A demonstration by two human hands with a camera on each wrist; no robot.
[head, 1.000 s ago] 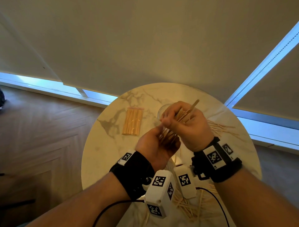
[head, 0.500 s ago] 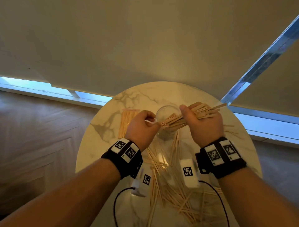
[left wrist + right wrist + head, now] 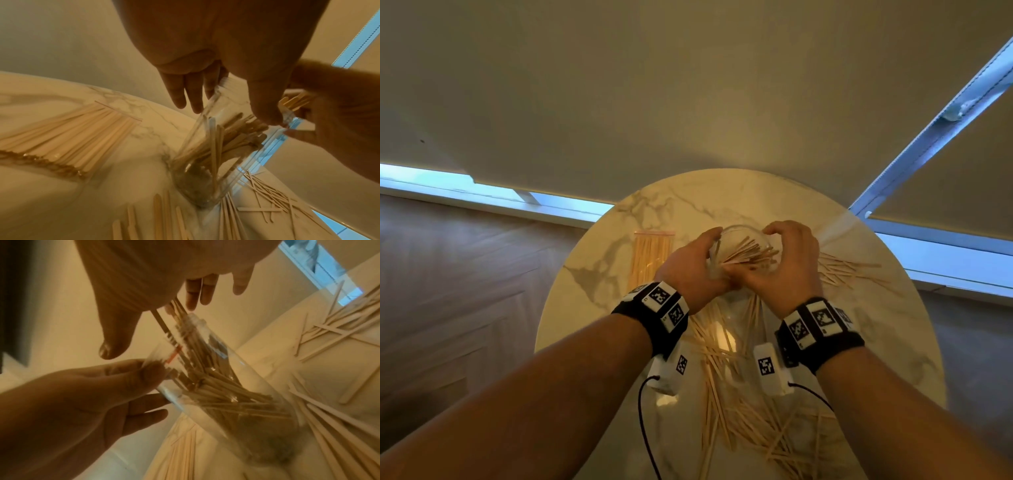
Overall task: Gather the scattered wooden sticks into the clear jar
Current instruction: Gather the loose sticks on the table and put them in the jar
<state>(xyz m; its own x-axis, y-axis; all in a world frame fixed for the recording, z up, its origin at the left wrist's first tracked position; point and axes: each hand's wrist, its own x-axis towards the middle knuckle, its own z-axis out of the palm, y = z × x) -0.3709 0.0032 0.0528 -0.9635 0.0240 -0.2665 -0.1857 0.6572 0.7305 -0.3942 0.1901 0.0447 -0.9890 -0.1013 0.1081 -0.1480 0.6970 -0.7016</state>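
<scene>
Nearest the camera: loose sticks [image 3: 750,421] piled on the table [image 3: 585,308], on the near side of the jar [image 3: 739,240]. More of them fan out right of the jar, well apart from it.

Jar sits mid-table, tilted, base on the marble, mouth leaning up toward the hands. A bunch of sticks [image 3: 205,378] is partly inside, with its upper ends above the rim.

Left hand [image 3: 695,270]: thumb and fingers curled around the jar wall near the rim, holding the tilt. Right hand [image 3: 787,263]: at the jar mouth, fingers loosely spread and extended, top of the bunch under the palm. Looks like guiding or letting go, not a pinch.

Left of the jar: sealed packet of sticks [image 3: 652,253], flat and untouched.

Risks, as I judge them:
- Tilted jar on smooth marble could skid or tip if the left grip slackens while the right pushes down.
- Splayed ends could catch the rim and spill out.
- Bulk of the job remains, since most sticks are on the table.
</scene>
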